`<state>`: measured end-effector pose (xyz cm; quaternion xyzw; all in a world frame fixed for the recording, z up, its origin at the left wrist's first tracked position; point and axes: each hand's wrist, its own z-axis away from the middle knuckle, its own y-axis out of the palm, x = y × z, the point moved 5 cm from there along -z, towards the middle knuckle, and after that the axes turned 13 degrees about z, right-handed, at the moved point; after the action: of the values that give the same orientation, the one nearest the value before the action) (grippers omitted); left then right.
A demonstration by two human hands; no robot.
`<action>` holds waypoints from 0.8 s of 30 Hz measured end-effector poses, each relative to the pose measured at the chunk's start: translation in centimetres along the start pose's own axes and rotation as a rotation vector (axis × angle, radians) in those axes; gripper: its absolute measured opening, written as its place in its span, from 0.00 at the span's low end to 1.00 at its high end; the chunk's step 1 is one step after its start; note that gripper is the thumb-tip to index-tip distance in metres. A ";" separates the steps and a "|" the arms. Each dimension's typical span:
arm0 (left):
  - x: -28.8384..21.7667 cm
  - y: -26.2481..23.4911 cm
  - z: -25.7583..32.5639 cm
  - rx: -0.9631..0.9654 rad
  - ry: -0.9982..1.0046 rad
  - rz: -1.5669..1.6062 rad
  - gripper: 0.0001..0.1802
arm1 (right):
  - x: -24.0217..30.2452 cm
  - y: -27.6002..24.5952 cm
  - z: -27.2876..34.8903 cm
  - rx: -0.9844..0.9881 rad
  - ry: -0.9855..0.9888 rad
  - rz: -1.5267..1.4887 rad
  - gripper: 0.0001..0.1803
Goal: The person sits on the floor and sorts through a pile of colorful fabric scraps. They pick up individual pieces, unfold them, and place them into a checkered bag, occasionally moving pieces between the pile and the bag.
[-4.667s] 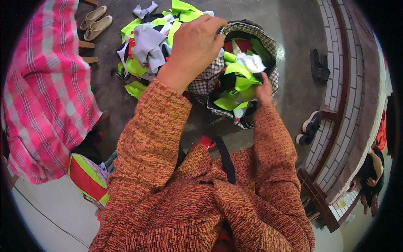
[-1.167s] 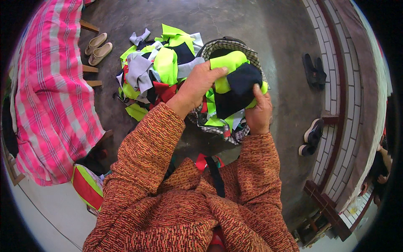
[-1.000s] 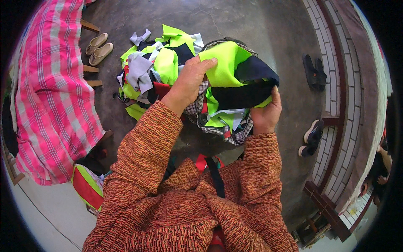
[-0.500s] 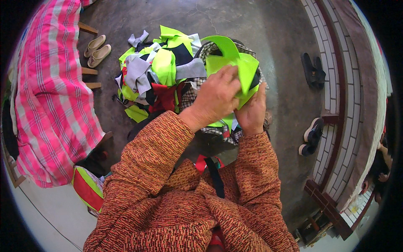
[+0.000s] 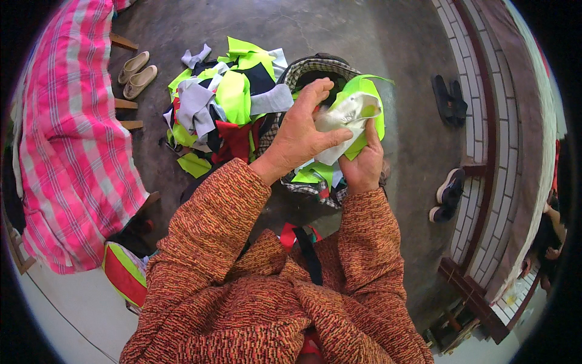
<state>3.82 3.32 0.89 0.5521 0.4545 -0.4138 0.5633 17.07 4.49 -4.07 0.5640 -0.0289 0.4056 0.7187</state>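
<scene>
My right hand [image 5: 365, 162] grips a bundle of neon-green fabric pieces [image 5: 374, 130], thumb upright along their near side. Over the green lies a shiny whitish piece of fabric [image 5: 342, 118] with a curled far edge. Beside it my left hand [image 5: 304, 130] is spread, thumb and fingers apart; its thumb lies against the whitish piece. Beneath both hands stands a round container with a checked cloth lining [image 5: 292, 77], holding more green and white scraps [image 5: 312, 174]. Left of it is a heap of green, grey, black and red scraps [image 5: 233, 94].
Beige shoes [image 5: 140, 81] stand by a bed or bench under a pink checked cloth [image 5: 73, 139]. Black slippers [image 5: 450, 102] and dark sneakers [image 5: 448, 195] lie along the white-tiled ledge [image 5: 479, 121] on the right. A red and green bag [image 5: 125, 274] sits at lower left.
My left hand has opened and shifted a little left, off the green fabric. The green pieces have swung to the right in my right hand, and the whitish piece now shows on them.
</scene>
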 end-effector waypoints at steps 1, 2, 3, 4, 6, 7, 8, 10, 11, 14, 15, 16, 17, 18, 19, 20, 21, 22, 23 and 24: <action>0.2 -0.1 0.0 -0.013 -0.008 -0.088 0.41 | -0.1 0.0 0.0 0.021 0.006 -0.017 0.23; 0.0 -0.1 0.1 -0.057 0.032 -0.050 0.37 | 0.0 0.1 0.0 0.010 0.000 0.001 0.23; 0.2 -0.1 0.1 -0.035 -0.013 -0.090 0.34 | 0.1 0.1 0.1 0.000 -0.007 0.018 0.23; 0.1 -0.3 0.1 -0.013 -0.059 -0.129 0.31 | 0.1 0.1 0.2 -0.010 -0.013 0.036 0.23; 0.2 -0.4 -0.1 -0.015 -0.097 -0.168 0.25 | 0.3 -0.3 0.2 -0.054 -0.032 0.083 0.23; 0.5 -0.6 -0.1 -0.040 -0.090 -0.165 0.22 | 0.4 -0.5 0.3 -0.076 -0.042 0.107 0.23; 0.5 -0.8 -0.2 -0.068 -0.085 -0.165 0.18 | 0.5 -0.3 0.4 -0.083 -0.053 0.167 0.24; 0.5 -1.2 -0.2 -0.101 -0.110 -0.203 0.16 | 0.8 0.5 0.8 -0.097 -0.077 0.286 0.25; 0.4 -1.3 -0.3 -0.116 -0.121 -0.219 0.15 | 0.7 0.4 0.7 -0.112 -0.041 0.208 0.26; 0.4 -1.5 -0.3 -0.128 -0.123 -0.237 0.13 | 0.6 0.4 0.5 -0.087 0.020 0.032 0.27; 0.4 -1.5 -0.3 -0.130 -0.122 -0.231 0.13 | 0.6 0.7 0.5 -0.034 0.009 0.013 0.28; 0.5 -1.6 -0.3 -0.132 -0.120 -0.225 0.13 | 0.6 0.9 0.6 0.020 -0.001 -0.006 0.28; 0.6 -1.5 -0.3 -0.133 -0.120 -0.217 0.13 | 0.6 0.4 0.7 -0.040 -0.019 0.057 0.28; 0.6 -1.5 -0.3 -0.135 -0.127 -0.227 0.13 | 0.5 -0.1 0.8 -0.100 -0.036 0.120 0.28; 0.4 -1.5 -0.3 -0.137 -0.134 -0.236 0.12 | 0.4 -0.4 0.9 -0.160 -0.053 0.183 0.28; 0.4 -1.5 -0.2 -0.140 -0.142 -0.247 0.12 | 0.5 -0.1 0.9 -0.173 -0.095 0.304 0.27; 0.4 -1.6 -0.3 -0.139 -0.111 -0.255 0.11 | 0.6 0.4 0.8 -0.187 -0.137 0.425 0.26; 0.7 -1.8 -0.4 -0.138 -0.080 -0.263 0.10 | 0.8 0.7 0.7 -0.200 -0.179 0.547 0.26; 0.8 -2.0 -0.5 -0.137 -0.048 -0.270 0.10 | 0.8 0.5 0.6 -0.220 -0.177 0.500 0.26; 1.0 -2.3 -0.5 -0.165 -0.075 -0.202 0.10 | 0.9 0.2 0.4 -0.240 -0.176 0.453 0.26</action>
<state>1.82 3.77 -0.67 0.4396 0.5188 -0.4500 0.5788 17.74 4.64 -3.36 0.4869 -0.2647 0.4992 0.6660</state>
